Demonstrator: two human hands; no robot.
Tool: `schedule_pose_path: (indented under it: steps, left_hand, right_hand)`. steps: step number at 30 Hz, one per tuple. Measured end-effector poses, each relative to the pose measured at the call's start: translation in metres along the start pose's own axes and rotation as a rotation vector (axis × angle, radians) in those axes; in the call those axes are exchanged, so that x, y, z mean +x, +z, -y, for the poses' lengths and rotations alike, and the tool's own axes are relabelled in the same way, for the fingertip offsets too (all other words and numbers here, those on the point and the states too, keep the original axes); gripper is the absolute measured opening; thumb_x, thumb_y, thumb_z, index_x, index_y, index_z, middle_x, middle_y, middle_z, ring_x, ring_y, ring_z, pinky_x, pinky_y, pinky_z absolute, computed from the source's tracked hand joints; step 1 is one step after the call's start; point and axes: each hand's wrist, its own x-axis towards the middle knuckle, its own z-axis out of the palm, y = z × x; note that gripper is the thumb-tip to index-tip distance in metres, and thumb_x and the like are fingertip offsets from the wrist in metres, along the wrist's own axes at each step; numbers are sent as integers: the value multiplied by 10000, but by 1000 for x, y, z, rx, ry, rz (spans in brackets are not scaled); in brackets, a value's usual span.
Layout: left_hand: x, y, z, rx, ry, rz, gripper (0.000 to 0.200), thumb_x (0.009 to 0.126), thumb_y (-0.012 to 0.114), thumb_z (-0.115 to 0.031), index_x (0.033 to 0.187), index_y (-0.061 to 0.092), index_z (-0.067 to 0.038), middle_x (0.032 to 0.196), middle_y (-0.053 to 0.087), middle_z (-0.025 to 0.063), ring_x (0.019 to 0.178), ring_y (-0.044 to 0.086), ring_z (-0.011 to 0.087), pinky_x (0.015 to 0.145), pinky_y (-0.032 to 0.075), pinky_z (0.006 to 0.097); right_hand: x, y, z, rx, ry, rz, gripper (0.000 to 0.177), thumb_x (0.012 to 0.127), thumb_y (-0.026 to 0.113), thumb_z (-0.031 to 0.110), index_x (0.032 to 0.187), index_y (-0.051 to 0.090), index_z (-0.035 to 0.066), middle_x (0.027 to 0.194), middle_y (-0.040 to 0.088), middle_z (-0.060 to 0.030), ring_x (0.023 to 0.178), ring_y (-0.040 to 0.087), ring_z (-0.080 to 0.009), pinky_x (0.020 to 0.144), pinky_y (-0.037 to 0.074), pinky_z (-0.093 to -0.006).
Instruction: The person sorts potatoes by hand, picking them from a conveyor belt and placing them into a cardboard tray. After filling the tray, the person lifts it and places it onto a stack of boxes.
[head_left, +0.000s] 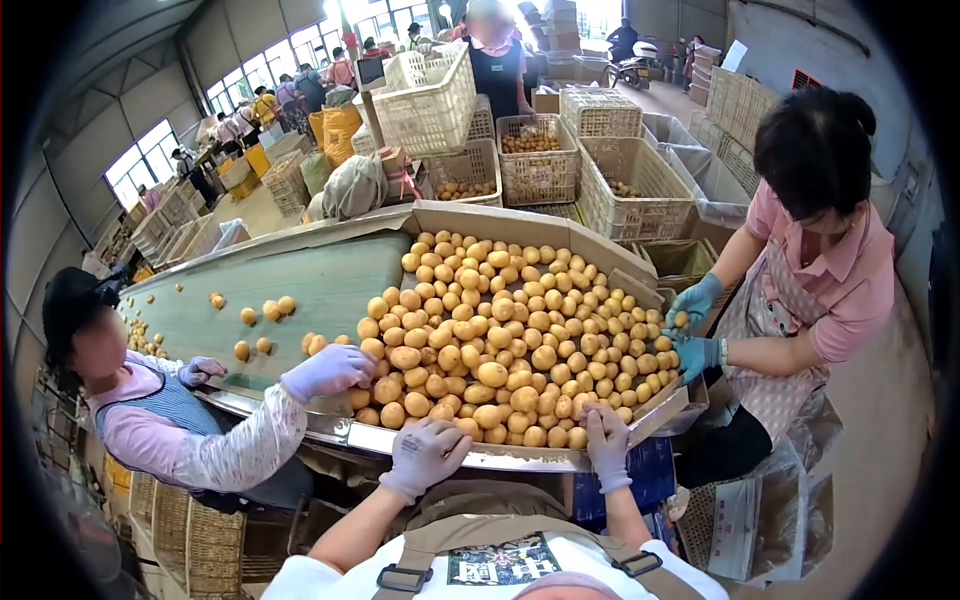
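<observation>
Many small round yellow-brown produce items, like potatoes or fruit (490,375), cover the sorting tray in front of me. My left hand (428,458), in a pale glove, lies at the tray's metal front edge (385,439) beside the nearest pieces. Its fingers are curled, with their tips hidden. My right hand (606,448), gloved too, is at the front right of the pile, with fingers drawn together. Whether either hand holds a piece cannot be made out.
At left, a co-worker's gloved hand (330,371) touches the pile beside the green conveyor belt (270,285). On the right, a co-worker in blue gloves (697,357) holds one piece. Plastic crates (632,190) stand behind the tray. Woven baskets (212,540) are at lower left.
</observation>
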Motion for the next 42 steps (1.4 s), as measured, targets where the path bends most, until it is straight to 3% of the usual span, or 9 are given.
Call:
schedule_pose_path:
  steps: [4,8,11,12,14,24,26,30,42]
  left_hand:
    - [3,12,1,66,-52,151,189,840,716,-250,693,723,-131,707,688,73,666,663,278,620,503,427]
    - [2,25,-10,70,-88,167,191,836,719,-151,672,661,-72,658,625,120,658,607,342,627,460,467]
    - [2,38,-20,154,-114,138,178,839,730,-167,704,669,-68,690,625,97,683,593,324,647,461,452]
    - [2,43,-22,193,-94,105,173,837,733,-170,709,670,-71,702,628,88,688,592,317,644,461,447]
    - [4,48,-24,253,-67,87,171,838,731,-178,716,669,-75,730,640,79,702,596,307,646,463,438]
    - [8,51,-23,308,-59,124,157,824,722,-180,708,654,-101,748,628,60,712,597,291,635,451,423]
    - [8,50,-22,298,-48,125,176,824,721,-173,690,633,-99,747,626,70,709,595,301,627,451,436]
    - [10,48,-23,324,-23,84,180,803,726,-172,676,620,-100,716,613,90,679,590,325,610,450,458]
    - [10,40,-30,364,-14,16,224,794,722,-229,611,635,-131,646,591,65,604,593,283,580,475,409]
  right_hand:
    - [-14,-15,-8,129,-8,-101,211,1028,589,143,1080,712,-21,935,728,-88,808,682,-144,748,567,-282]
    - [-44,-82,-2,-202,-220,-159,98,934,656,61,991,723,18,916,727,-142,843,702,-278,776,552,-346]
    - [-60,-135,-37,-117,262,-319,138,956,658,108,983,726,-9,912,735,-157,865,713,-277,804,552,-339]
    - [-61,-154,-65,-351,201,-329,169,942,658,139,1014,720,0,950,735,-161,885,710,-308,826,555,-370]
    - [-62,-186,-109,-713,189,-238,242,912,660,174,1088,709,15,1046,720,-183,968,690,-355,882,542,-431]
    - [14,-179,-130,-1017,221,131,470,831,667,228,1262,630,45,1334,603,-187,1207,580,-367,1008,465,-473]
    - [33,-188,-174,-1454,172,266,589,877,606,371,1416,574,134,1554,439,-146,1405,408,-356,1162,275,-539]
    - [77,-207,-251,-1693,143,768,671,952,487,538,1509,500,164,1594,430,-98,1446,384,-327,1205,161,-594]
    - [93,-202,-256,-1480,223,1024,499,913,570,471,1313,675,192,1335,655,-94,1243,607,-286,1064,445,-420]
